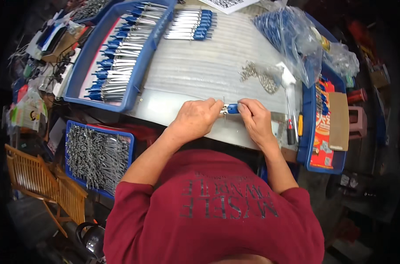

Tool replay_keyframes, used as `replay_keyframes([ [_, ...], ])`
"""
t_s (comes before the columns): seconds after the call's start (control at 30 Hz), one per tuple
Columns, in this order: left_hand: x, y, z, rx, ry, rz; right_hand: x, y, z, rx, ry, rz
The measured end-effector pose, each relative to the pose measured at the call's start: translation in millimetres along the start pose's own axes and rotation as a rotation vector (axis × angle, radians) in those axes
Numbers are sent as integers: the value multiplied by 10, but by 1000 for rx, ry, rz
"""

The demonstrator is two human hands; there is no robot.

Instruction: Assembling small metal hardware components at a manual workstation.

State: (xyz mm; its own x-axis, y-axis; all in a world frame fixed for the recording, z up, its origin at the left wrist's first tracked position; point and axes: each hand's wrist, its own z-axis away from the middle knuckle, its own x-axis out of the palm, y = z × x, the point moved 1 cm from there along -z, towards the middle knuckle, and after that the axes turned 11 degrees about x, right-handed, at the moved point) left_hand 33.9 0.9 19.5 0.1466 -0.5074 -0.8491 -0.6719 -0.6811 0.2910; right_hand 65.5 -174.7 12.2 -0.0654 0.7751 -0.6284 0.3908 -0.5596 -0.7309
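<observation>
Pale worktable, action right at its near edge!
Left hand clasps the silvery end of a blue-and-metal piece; right hand pinches its blue end; blue tray to the left.

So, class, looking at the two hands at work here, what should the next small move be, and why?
Probably steady the metal part with the left hand and gently press the blue piece toward it with the right hand: the hands grip from opposite sides, and bare metal shows between the left hand and the blue piece.
</observation>
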Motion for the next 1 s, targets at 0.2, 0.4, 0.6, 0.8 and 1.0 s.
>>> replay_keyframes([
  [0.2,-15,-440,-16,-14,130,-113,-6,198,79,213,82,-91],
  [0.4,-57,-1130,-157,-127,124,-216,124,288,118,-28,13,50],
  [0.6,46,-1647,-325,-117,157,-323,122,305,99,-41,6,-12],
  [0.8,167,-1934,-391,-96,191,-429,114,302,102,-24,-4,-28],
  [1.0,165,-1985,-429,-90,159,-466,107,305,93,-19,-1,-50],
])
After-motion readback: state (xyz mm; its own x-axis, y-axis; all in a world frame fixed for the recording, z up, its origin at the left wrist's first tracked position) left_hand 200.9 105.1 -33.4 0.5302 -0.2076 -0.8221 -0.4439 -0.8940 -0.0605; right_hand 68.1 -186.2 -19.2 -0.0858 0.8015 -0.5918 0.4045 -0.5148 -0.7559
